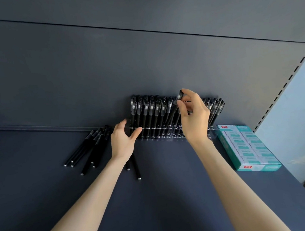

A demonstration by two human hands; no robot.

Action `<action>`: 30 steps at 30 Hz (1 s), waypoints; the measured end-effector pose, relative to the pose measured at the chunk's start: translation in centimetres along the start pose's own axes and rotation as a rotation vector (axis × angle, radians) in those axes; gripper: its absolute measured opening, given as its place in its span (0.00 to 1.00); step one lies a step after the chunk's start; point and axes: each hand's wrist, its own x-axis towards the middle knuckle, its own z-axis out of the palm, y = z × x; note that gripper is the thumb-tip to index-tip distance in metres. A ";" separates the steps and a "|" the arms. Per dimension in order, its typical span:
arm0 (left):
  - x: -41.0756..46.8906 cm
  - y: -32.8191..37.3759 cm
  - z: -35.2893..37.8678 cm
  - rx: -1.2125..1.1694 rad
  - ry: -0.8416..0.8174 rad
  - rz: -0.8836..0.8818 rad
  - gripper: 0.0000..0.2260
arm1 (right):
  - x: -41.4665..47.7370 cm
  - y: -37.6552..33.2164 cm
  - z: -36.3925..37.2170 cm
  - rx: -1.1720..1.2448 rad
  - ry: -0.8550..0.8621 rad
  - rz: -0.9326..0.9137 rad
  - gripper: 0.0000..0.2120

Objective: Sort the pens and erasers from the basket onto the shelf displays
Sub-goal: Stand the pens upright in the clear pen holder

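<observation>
Just right of the middle of a clear rack (168,136), a black pen (179,96) is being pinched by its capped upper end between the thumb and fingertips of the right hand (194,118), the grip narrow and closed on the barrel, as stock is being sorted on a dark shelf (173,196). The rack is standing against the back panel, and the pen's long axis is leaning from the cap, up at the fingertips, down and to the left toward the rack's holes. Whether its lower tip is being seated in a hole cannot be told, since it is hidden among the upright pens already packed there. The rack's left end is being gripped by the left hand (122,139), thumb in front and fingers curled behind. Loose pens (88,148) are lying flat on the shelf just left of that hand, silver ends toward the camera, and so are being judged nearer the left hand than the right. A teal eraser box (246,147) is sitting just beside the rack's right end. No basket is being shown.
</observation>
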 end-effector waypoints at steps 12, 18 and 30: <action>0.3 -0.3 0.0 0.055 0.022 0.040 0.28 | -1.3 1.5 1.4 -0.101 -0.101 0.013 0.14; 0.3 0.0 -0.1 0.098 0.016 0.052 0.26 | -0.6 1.4 1.4 -0.156 -0.149 0.039 0.14; 0.2 0.5 -0.7 0.095 -0.058 0.014 0.26 | -1.5 0.9 1.1 -0.220 -0.208 0.104 0.14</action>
